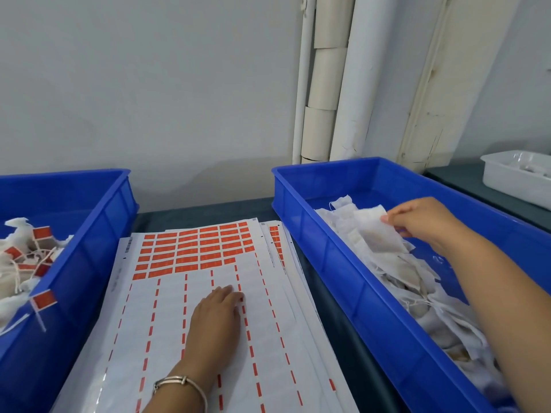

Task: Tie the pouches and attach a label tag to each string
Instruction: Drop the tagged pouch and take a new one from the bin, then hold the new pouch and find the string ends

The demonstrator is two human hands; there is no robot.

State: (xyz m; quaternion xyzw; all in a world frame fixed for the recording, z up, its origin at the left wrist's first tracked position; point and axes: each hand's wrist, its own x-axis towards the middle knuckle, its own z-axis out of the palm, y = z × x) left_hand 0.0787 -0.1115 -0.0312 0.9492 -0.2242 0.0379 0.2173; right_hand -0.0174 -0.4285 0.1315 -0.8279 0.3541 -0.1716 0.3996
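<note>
Pouch [378,231]: pinched by right hand [423,223] over the right crate [337,251]
Left hand [219,311]: flat, fingers straight, on label sheet [190,293]

Bare forearms, no sleeves; left wrist wears seemingly 2 thin silver bangles [181,383].

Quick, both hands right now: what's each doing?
Left hand: open, resting flat on the label sheet.
Right hand: pinching a white pouch in the right bin.
</note>
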